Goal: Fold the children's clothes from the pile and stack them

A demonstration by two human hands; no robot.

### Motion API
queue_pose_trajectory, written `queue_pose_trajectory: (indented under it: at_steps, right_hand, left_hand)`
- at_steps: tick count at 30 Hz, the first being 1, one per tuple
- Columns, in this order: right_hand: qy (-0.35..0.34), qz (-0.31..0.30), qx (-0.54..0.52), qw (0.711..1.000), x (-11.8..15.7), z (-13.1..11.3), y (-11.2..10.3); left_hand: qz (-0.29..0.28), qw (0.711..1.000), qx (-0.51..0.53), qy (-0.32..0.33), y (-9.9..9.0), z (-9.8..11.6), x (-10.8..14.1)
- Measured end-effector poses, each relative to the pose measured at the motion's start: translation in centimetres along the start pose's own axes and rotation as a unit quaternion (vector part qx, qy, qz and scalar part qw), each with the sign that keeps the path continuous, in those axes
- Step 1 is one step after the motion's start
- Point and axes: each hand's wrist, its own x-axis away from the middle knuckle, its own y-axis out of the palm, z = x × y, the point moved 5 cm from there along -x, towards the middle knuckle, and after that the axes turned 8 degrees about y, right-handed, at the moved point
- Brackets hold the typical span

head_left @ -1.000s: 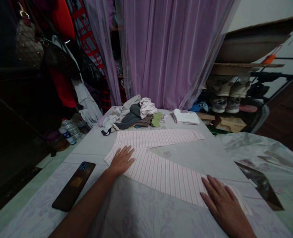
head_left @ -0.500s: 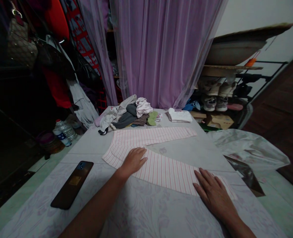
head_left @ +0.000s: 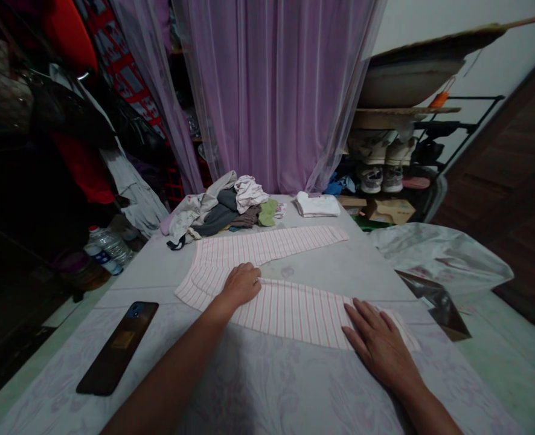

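A pair of white trousers with pink stripes (head_left: 290,311) lies spread on the table, its two legs apart and pointing right, the waist at the left. My left hand (head_left: 241,285) is closed at the crotch, with its fingers curled over the inner edge of the near leg and gripping the cloth; the fingertips are partly hidden. Flat on the lower end of that same leg rests my right hand (head_left: 378,341), open with the fingers apart. A dark phone (head_left: 118,350) lies on the table left of my left forearm.
Behind the trousers is a heap of crumpled clothes (head_left: 217,211), and a folded white garment (head_left: 317,205) lies to its right. A purple curtain (head_left: 267,96) hangs beyond the table. Shoes (head_left: 380,178) and boxes stand at right; plastic bottles (head_left: 108,244) at left.
The fingers of my left hand have curled in from lying flat on the cloth. My right hand stays on the leg's end. The whole view has shifted slightly.
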Motion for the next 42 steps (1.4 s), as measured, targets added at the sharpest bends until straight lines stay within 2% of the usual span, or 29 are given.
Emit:
queue_pose_trajectory:
  at_steps: [4,8,15,20,25,30,35,38,42]
  right_hand:
    - [-0.003,0.003,-0.002,1.0,-0.1,-0.2,-0.3]
    - [-0.001,0.003,-0.01,1.0,-0.1,-0.2,-0.5]
    - [0.006,-0.004,-0.008,1.0,-0.1,-0.2,-0.5]
    - [0.01,-0.01,-0.015,1.0,-0.2,-0.3,-0.7]
    - [0.011,-0.007,-0.077,0.997,-0.2,0.2,-0.9]
    - [-0.021,-0.025,-0.183,0.983,0.4,2.9,-1.5]
    - [-0.035,-0.103,-0.187,0.976,1.9,5.9,-2.2]
    - [-0.025,-0.13,-0.149,0.98,2.6,6.5,-2.1]
    - [0.004,-0.133,-0.096,0.986,1.9,6.2,-1.8]
  left_hand:
    - [0.031,0.998,0.056,0.009,0.0,-0.6,0.0]
    - [0.061,0.994,0.081,-0.027,0.2,-2.0,-0.8]
    - [0.026,0.999,0.047,0.007,1.3,-2.5,-1.1]
    - [0.03,0.997,0.044,0.049,2.1,-2.0,0.7]
    - [0.044,0.993,0.079,0.07,2.8,-3.0,4.4]
    - [0.047,0.99,0.105,0.078,1.6,-6.2,8.6]
    - [-0.019,0.996,0.08,0.038,-0.6,-10.1,11.4]
    - [-0.049,0.998,0.04,0.009,-2.0,-11.0,12.5]
    - [-0.058,0.998,0.027,-0.005,-2.8,-10.6,13.2]
